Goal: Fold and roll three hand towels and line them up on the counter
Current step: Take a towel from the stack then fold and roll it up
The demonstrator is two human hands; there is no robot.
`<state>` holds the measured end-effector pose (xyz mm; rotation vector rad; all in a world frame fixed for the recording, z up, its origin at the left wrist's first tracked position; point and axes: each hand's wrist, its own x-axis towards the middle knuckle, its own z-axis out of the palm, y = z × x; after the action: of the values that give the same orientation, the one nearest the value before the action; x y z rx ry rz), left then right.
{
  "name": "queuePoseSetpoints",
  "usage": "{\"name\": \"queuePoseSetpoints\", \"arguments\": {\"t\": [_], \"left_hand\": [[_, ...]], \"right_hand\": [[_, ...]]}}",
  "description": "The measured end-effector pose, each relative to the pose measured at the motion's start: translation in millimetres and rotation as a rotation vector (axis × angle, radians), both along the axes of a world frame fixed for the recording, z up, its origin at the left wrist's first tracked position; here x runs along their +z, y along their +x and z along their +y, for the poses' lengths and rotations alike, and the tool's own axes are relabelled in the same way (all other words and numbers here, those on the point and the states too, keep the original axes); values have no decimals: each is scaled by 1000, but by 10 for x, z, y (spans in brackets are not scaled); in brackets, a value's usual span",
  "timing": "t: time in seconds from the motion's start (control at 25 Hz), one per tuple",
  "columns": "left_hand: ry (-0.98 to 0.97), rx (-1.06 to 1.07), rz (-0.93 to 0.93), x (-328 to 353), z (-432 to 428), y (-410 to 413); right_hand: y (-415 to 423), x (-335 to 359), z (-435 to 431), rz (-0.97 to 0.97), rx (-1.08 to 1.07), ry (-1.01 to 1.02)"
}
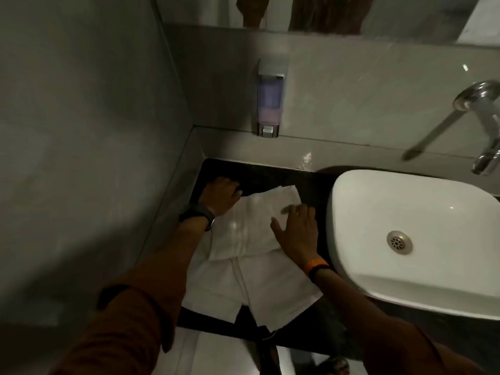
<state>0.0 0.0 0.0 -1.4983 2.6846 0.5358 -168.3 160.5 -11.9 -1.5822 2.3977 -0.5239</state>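
**Two hands flattening soft white towels**

Both hands are pressing on towels (251,231) lying on the dark counter (311,182), at 9 o'clock from the glossy white basin (405,280). Left hand (221,194) is resting fingers-curled at the pile's 11 o'clock corner, clamping nothing I can tell; right hand (299,232) is lying flat, fingers apart. Cloth is looking light, limp, nubbly: probably best pinched at corners, since folds are slipping easily.
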Motion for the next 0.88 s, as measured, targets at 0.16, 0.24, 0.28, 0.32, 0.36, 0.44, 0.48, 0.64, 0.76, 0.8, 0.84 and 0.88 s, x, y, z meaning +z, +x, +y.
{"name": "queuePoseSetpoints", "arguments": {"t": [0.16,0.24,0.28,0.32,0.36,0.44,0.48,0.64,0.76,0.8,0.84,0.88], "left_hand": [[273,18,-67,-481,-29,1],[192,17,-131,-663,-33,-73],[118,14,-146,-730,-54,-105],[65,20,-136,-743,-61,-131],[47,19,-102,-757,-69,-147],[125,55,8,-781,-108,-184],[171,65,44,-774,-113,-205],[269,70,102,-710,-94,-244],[364,241,384,-650,-35,-149],[371,282,428,-642,-6,-89],[394,306,455,-635,32,-34],[444,334,484,-618,84,2]], "right_hand": [[103,-436,202,-579,-283,485],[143,-501,189,-956,-560,404],[150,-540,158,-1074,-647,365],[174,-556,124,-1161,-687,341],[213,-578,107,-1262,-699,313],[279,-643,70,-1408,-719,237],[312,-650,60,-1449,-743,201],[395,-667,6,-1563,-766,6],[371,-566,-55,-1689,-721,-159],[356,-502,-65,-1721,-711,-181],[338,-450,-68,-1740,-688,-191],[313,-382,-52,-1752,-646,-187]]}}
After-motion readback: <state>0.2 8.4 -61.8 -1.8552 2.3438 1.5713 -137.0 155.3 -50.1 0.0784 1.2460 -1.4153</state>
